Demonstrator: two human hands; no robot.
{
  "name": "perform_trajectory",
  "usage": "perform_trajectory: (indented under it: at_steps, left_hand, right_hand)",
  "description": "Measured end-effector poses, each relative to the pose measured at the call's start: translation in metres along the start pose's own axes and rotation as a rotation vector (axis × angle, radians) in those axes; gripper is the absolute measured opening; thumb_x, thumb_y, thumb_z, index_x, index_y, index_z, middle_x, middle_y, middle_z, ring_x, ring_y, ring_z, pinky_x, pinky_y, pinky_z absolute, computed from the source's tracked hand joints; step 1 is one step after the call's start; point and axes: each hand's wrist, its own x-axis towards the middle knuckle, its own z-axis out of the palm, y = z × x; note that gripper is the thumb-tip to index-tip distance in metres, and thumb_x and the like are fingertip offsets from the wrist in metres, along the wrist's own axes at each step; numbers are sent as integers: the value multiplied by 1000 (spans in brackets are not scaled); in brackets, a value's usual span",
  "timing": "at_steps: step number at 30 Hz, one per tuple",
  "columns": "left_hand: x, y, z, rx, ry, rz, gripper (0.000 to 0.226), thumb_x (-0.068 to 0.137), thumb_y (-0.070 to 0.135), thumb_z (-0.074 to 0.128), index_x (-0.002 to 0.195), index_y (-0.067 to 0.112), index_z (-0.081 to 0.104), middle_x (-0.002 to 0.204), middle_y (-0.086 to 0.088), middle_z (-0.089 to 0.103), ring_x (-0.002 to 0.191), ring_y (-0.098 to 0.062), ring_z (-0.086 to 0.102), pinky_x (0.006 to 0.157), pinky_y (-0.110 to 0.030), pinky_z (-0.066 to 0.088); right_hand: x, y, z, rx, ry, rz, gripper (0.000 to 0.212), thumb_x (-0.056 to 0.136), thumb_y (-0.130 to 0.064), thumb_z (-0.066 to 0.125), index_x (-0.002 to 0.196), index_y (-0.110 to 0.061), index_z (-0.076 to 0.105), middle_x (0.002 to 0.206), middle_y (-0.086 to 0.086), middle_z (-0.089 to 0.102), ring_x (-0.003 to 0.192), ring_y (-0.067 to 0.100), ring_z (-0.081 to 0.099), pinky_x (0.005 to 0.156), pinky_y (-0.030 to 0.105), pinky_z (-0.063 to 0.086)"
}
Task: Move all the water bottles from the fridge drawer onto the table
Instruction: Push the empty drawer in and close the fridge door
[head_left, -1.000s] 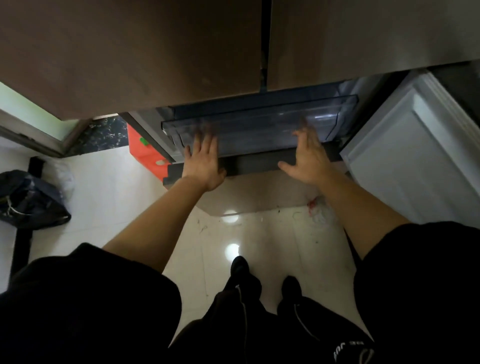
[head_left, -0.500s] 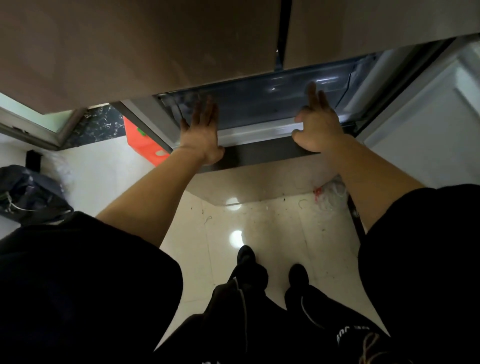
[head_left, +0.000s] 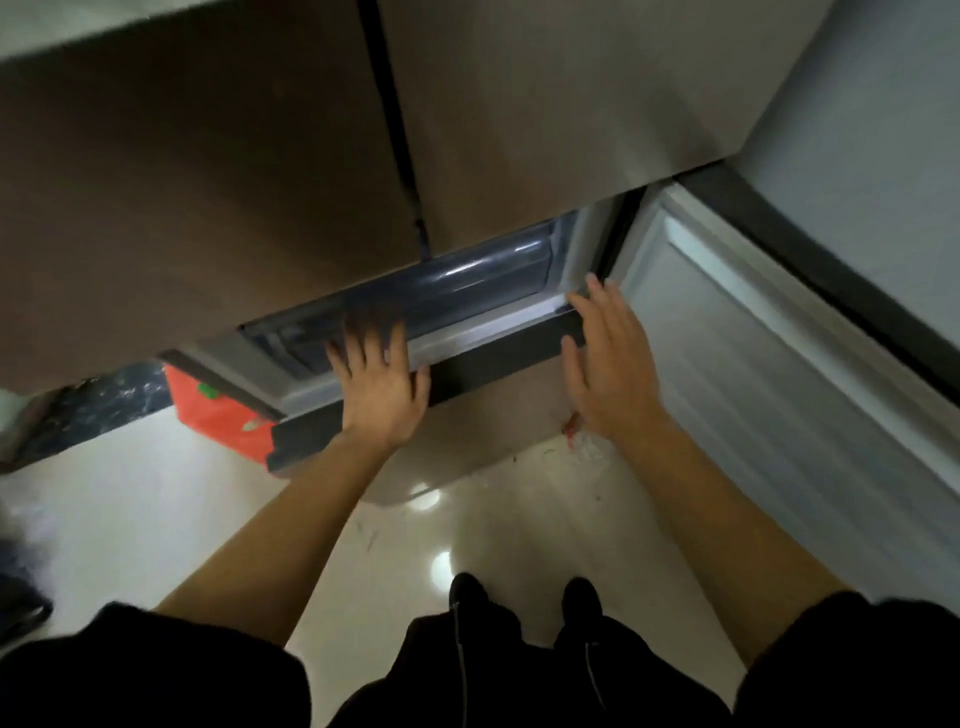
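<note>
Flat L hand (head_left: 382, 387) on fridge drawer (head_left: 467, 293); R hand (head_left: 613, 366) flat beside.

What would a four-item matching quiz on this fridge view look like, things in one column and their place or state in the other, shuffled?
1 fridge drawer
2 left hand
3 lower fridge door
4 orange-red box

A swung open at the right, pale inside
B beside the fridge's left side
C dark, translucent, under the brown upper doors
D fingers straight, at the drawer's front

Pairs: 1-C, 2-D, 3-A, 4-B.
</note>
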Motion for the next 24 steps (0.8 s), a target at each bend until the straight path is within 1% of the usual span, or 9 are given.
perform_trajectory:
  at_steps: [4, 7, 9, 11, 13, 15, 17, 20, 24]
  left_hand:
    - [15, 90, -13, -119, 56, 255, 67, 102, 46, 35, 157, 13, 16, 163, -21, 11, 150, -43, 5, 118, -65, 5]
    - [19, 171, -28, -237, 120, 482, 67, 103, 48, 28, 159, 15, 11, 165, -17, -2, 152, -37, -7, 120, -60, 0]
    - [11, 224, -37, -291, 131, 627, 66, 103, 47, 26, 159, 16, 10, 166, -14, -6, 152, -34, -12, 121, -59, -2]
    - [-4, 271, -43, -331, 128, 751, 63, 104, 44, 29, 159, 18, 12, 166, -12, -4, 152, -33, -11, 120, -59, 1]
    - [-24, 307, -41, -335, 108, 825, 60, 104, 44, 29, 159, 22, 14, 167, -10, -2, 152, -32, -11, 120, -61, 2]
    - [-40, 324, -36, -335, 100, 805, 57, 104, 46, 28, 157, 29, 17, 167, -8, 2, 152, -33, -13, 120, -61, 2]
    - [-47, 324, -34, -340, 105, 765, 54, 104, 47, 26, 155, 32, 21, 166, -8, 6, 152, -31, -13, 120, -59, 1]
    - [-44, 312, -37, -318, 95, 759, 53, 105, 49, 21, 155, 34, 20, 167, -5, 2, 152, -27, -17, 122, -56, -1]
    - [-49, 304, -48, -307, 45, 753, 55, 104, 53, 15, 156, 37, 13, 167, 0, -5, 150, -21, -23, 123, -52, -3]
  right_hand:
    - [-21, 31, -92, -215, 310, -12, 41, 98, -12, 51, 138, -4, 51, 153, 19, 40, 147, 36, 29, 119, 54, 24]
    - [-45, 57, -157, -373, 441, 201, 42, 100, -19, 48, 139, -6, 51, 154, 19, 39, 147, 37, 27, 120, 55, 20]
    - [-75, 79, -193, -497, 418, 467, 46, 102, -31, 41, 143, -9, 47, 156, 18, 35, 150, 36, 20, 122, 53, 12]
    - [-111, 100, -221, -549, 278, 799, 55, 103, -42, 30, 146, -11, 44, 157, 18, 35, 150, 36, 20, 122, 55, 9]
    - [-141, 107, -239, -577, 121, 993, 65, 100, -50, 17, 140, -13, 53, 142, 18, 53, 136, 36, 43, 119, 57, 20]
    - [-154, 103, -243, -586, 59, 934, 62, 102, -48, 15, 138, -17, 55, 128, 15, 64, 117, 35, 58, 112, 52, 33]
    - [-156, 96, -244, -573, 19, 855, 54, 105, -43, 17, 143, -21, 48, 129, 12, 63, 110, 35, 61, 99, 47, 42]
    - [-158, 92, -244, -550, 6, 774, 52, 105, -45, 16, 140, -22, 48, 123, 11, 65, 101, 33, 63, 88, 43, 46]
    - [-167, 94, -250, -458, -64, 682, 53, 105, -48, 14, 138, -24, 47, 122, 9, 65, 100, 29, 64, 85, 42, 50]
